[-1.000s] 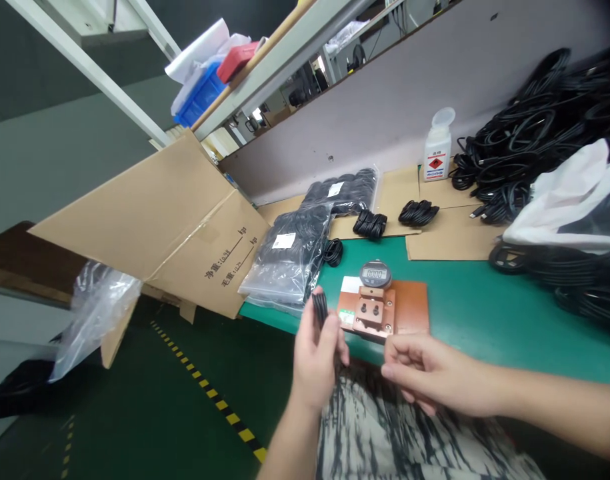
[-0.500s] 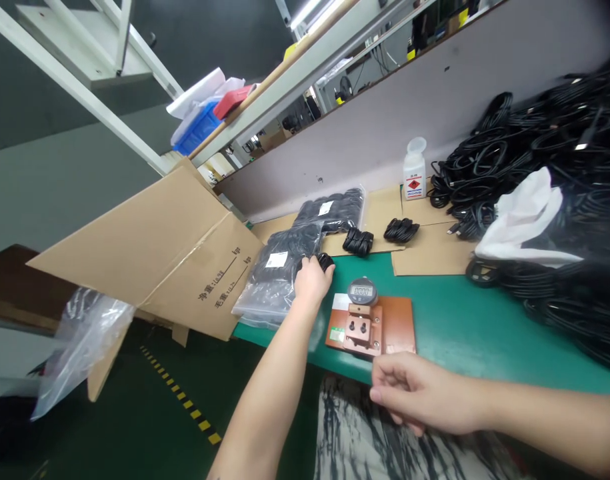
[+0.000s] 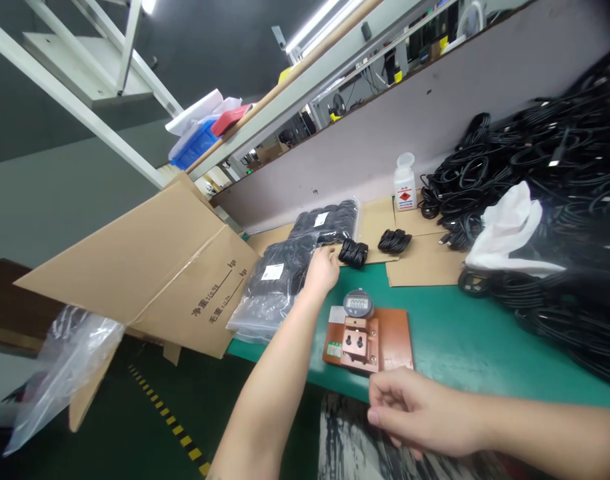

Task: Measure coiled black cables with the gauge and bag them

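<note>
My left hand [image 3: 323, 268] reaches to the edge of a clear bag [image 3: 255, 307] packed with black coiled cables. Its fingers are partly turned away, look bent but apart, and no cable shows in them. Just right of the fingertips lies a black cable bundle [image 3: 353, 253], with another cable bundle [image 3: 395, 241] farther right. My right hand [image 3: 402, 410] hangs loosely curled at the bench's front edge, with nothing visible in it. Beyond it stands a digital dial gauge [image 3: 359, 303] on a copper-coloured fixture [image 3: 359, 343] with a brown base; its display reads zeros.
Behind lies a second bag of cables [image 3: 325, 223]. A large heap of black cables [image 3: 535, 153] covers the right side, with white cloth-like material [image 3: 509, 227] on it. A white bottle [image 3: 405, 183] stands by the wall. An opened carton [image 3: 185, 267] is at left.
My left hand has moved slightly up and right towards the bundles; the black cable bundle seen at its fingers before is out of sight. My right hand stays curled. The view has shifted slightly.
</note>
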The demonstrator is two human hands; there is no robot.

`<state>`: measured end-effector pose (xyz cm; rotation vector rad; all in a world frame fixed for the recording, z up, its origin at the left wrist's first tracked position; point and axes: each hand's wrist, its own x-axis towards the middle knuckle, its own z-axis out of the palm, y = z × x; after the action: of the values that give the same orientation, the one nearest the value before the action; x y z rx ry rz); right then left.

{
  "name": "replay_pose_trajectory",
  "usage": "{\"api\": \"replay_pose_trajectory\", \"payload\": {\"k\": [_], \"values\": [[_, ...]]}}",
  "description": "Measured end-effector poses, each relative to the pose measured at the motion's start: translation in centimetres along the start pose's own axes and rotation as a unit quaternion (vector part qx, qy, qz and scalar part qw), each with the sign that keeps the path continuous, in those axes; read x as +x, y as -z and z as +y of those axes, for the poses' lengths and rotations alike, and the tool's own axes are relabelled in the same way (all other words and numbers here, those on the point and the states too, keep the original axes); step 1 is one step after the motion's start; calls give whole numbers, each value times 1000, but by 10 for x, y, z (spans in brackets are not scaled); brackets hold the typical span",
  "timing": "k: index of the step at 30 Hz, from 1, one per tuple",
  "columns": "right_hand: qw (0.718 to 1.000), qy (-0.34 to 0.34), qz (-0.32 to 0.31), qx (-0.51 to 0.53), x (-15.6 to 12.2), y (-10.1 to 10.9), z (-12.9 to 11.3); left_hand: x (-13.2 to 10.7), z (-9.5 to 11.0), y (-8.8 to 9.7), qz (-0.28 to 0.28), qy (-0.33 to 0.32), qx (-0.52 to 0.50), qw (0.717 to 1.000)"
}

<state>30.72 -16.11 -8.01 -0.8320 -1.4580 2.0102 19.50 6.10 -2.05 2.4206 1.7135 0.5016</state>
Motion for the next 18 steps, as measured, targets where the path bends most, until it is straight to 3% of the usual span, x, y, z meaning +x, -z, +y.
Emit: {"api": "replay_pose_trajectory", "payload": {"k": [4, 9, 18], "values": [[1000, 0, 3, 12, 3, 0, 4, 35, 8, -20, -57, 20, -59, 996], [1000, -8, 5, 27, 6, 1, 4, 45, 7, -38, -100, 71, -128, 984], [1000, -13, 10, 24, 4, 0, -2, 46, 6, -36, -72, 160, -268, 947]]}}
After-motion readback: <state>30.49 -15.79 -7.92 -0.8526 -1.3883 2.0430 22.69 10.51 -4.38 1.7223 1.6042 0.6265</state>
